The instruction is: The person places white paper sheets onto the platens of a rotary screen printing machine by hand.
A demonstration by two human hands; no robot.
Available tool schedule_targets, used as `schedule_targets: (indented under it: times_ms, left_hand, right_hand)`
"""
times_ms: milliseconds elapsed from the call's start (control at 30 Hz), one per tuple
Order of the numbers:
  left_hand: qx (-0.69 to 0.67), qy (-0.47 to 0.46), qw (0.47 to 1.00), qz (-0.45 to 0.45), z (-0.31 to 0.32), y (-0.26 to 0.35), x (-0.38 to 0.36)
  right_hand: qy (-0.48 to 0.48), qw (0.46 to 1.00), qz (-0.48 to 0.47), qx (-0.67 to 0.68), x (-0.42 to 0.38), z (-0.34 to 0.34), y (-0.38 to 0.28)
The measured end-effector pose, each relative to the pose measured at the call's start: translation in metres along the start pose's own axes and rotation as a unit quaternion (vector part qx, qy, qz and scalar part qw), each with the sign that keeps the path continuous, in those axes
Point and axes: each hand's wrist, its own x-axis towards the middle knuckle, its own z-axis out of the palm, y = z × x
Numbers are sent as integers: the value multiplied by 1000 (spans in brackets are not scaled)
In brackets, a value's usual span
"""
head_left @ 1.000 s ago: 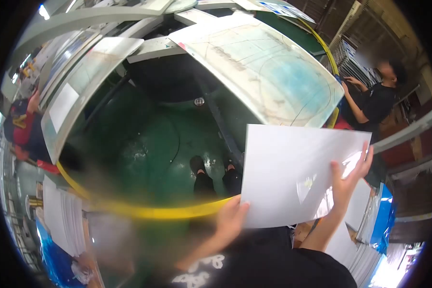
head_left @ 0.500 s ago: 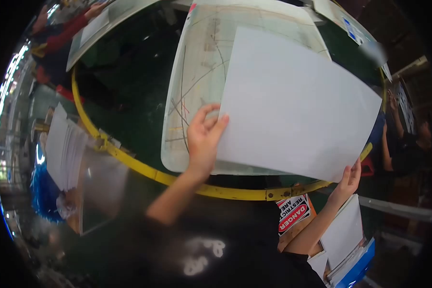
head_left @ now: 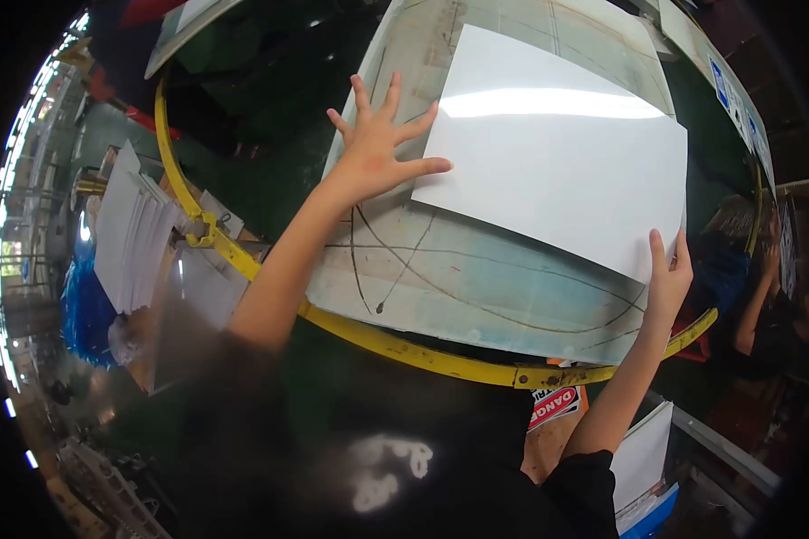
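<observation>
A blank white sheet [head_left: 548, 171] lies at a slant over the pale, marked platen [head_left: 440, 278], with a bright band of light reflected across its upper part. At the sheet's left edge my left hand [head_left: 375, 148] is open, fingers spread wide over the platen and the thumb tip overlapping the sheet. My right hand [head_left: 668, 278] grips the lower right corner of the sheet between its fingers. Dark curved lines and scuffs run over the platen's surface below the sheet.
A curved yellow rail [head_left: 404, 350] passes in front of the platen. Stacked white sheets [head_left: 135, 242] stand at left near blue tinsel-like material [head_left: 85, 310]. A danger sign [head_left: 555, 406] lies below the rail. Another person's arm [head_left: 753, 305] shows at right.
The sheet has come down and settled further up the platen, baring its near part. My left hand has let go of the sheet's edge and spread its fingers. My view has shifted.
</observation>
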Motion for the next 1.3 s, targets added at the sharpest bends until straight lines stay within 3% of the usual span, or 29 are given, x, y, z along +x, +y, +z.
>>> schedule_targets:
  times_ms: [300, 833, 1300]
  left_hand:
    - [42, -32, 999, -9, 15, -10, -7]
    - [111, 3, 994, -10, 21, -8, -22]
    - [128, 31, 989, -70, 18, 15, -27]
  right_hand:
    - [-27, 993, -15, -116, 7, 14, 8]
    - [-33, 987, -24, -153, 4, 22, 10]
    - [-11, 981, -12, -195, 5, 27, 24]
